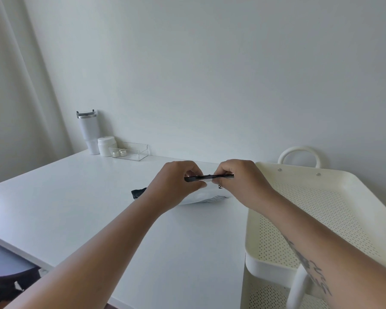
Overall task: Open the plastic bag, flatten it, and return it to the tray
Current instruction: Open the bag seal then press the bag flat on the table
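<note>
Bag's top edge pinched, opening step under way.
Left hand and right hand fingers nip the plastic bag on the table, just left of the tray; flattening and return remain.

Both bare forearms reach forward from the bottom of the view and converge in the middle, hands almost touching. The left hand is knuckles-up, fingers curled in with thumb and fingertips pinched together. The right hand mirrors it, also closed in a pinch, wrist bent slightly inward. The right forearm has a dark tattoo along the underside near the elbow.
</note>
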Demonstrator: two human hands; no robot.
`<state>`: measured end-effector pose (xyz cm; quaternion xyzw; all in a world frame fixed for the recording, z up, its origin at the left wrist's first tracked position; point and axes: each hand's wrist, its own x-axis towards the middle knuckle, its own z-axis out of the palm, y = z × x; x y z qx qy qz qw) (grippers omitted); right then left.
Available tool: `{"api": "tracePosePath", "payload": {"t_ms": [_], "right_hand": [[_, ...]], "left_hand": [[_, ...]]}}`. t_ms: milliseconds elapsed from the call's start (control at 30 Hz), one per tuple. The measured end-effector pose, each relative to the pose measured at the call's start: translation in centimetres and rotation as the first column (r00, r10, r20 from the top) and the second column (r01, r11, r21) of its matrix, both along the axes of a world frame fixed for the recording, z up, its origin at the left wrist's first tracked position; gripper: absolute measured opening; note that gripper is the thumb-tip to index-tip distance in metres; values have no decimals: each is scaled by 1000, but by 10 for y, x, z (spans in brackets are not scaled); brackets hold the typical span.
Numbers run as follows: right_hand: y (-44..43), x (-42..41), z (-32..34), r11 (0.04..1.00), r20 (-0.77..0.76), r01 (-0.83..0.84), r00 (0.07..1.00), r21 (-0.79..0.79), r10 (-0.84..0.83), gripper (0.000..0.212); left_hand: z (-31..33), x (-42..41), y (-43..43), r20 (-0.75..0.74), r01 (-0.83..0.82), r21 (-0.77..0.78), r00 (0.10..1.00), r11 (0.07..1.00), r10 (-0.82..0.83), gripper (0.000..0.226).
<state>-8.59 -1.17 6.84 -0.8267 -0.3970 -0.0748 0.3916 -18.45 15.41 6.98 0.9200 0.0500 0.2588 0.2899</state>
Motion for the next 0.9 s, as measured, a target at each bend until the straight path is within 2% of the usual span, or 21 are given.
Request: {"api": "tracePosePath", "payload": {"t_ms": [200,400,533,667,767,900], "right_hand": [[2,-1,-1,998,-12,-66,998,-11,66,11],[3,-4,0,984,-138,-130,980,120,146,9],[-2,-9,4,991,1,-127,992,39,127,7],[-2,-11,5,991,24,-131,991,11,131,7],[-2,-12,7,991,88,-111,989,-71,117,8],[2,-13,11,990,175,-54,982,-133,77,8]], "left_hand": [[-2,3,-2,22,-3,66,1000,998,1,6],[-3,3,-3,70,20,119,997,993,-28,10],[2,-4,-6,38,-15,85,999,996,12,4],[4,-5,-1,-28,-31,108,999,994,35,9],[4,-2,-6,11,-45,174,999,984,44,13],[4,-2,-7,61,-65,165,997,984,55,9]]}}
